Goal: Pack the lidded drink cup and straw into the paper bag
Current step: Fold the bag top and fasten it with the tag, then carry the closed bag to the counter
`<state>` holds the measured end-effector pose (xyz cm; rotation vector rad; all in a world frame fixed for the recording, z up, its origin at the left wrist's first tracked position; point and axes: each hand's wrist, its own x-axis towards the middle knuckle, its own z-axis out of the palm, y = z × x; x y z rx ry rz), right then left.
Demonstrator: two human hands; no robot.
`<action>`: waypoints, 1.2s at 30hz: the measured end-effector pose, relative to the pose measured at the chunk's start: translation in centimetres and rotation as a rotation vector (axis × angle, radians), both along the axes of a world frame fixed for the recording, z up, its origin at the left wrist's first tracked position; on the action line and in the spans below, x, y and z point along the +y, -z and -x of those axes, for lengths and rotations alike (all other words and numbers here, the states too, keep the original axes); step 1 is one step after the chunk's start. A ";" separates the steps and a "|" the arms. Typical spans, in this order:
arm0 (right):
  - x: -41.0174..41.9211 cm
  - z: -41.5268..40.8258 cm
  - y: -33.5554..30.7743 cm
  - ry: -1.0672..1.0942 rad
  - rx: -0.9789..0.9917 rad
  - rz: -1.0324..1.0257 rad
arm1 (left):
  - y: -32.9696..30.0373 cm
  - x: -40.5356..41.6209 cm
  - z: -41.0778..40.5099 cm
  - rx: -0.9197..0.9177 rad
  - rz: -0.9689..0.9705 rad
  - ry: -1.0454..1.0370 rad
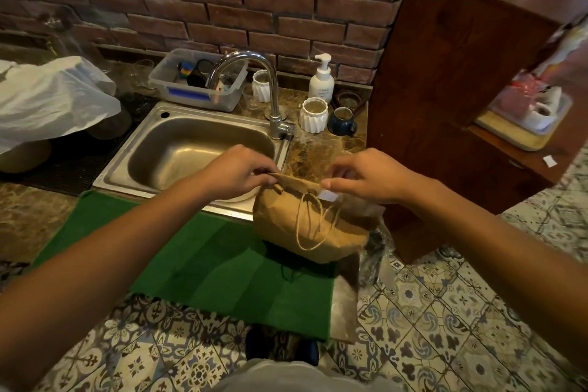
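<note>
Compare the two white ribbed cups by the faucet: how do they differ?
The nearer ribbed cup stands right of the faucet, beside the blue mug; the farther ribbed cup stands behind the faucet, partly hidden. The nearer one shows its open top fully; the farther one does not. Both are white, pleated and upright on the counter.

— Can you see inside the paper bag [305,226]?
— No, its folded top hides whatever it holds. The left hand [237,172] covers one corner, and the fingertips [329,183] of the right hand [369,173] blur.
— And the shelf tray [525,137]?
— Its contents are smeared; the edge cuts it off.
</note>
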<state>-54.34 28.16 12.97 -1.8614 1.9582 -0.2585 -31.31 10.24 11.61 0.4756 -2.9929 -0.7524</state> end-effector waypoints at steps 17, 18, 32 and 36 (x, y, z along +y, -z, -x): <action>16.1 -1.4 -6.5 1.279 -0.312 0.072 | -5.5 12.9 8.6 0.526 -0.283 0.306; 17.4 -1.7 -6.6 1.351 -0.341 0.091 | -5.2 13.8 8.0 0.522 -0.272 0.348; 36.2 -8.5 -9.1 2.012 -0.582 0.451 | -2.6 29.4 10.6 0.669 -0.129 0.675; 44.3 -11.5 -10.3 2.053 -0.200 0.536 | -4.1 35.1 14.0 0.563 -0.366 0.759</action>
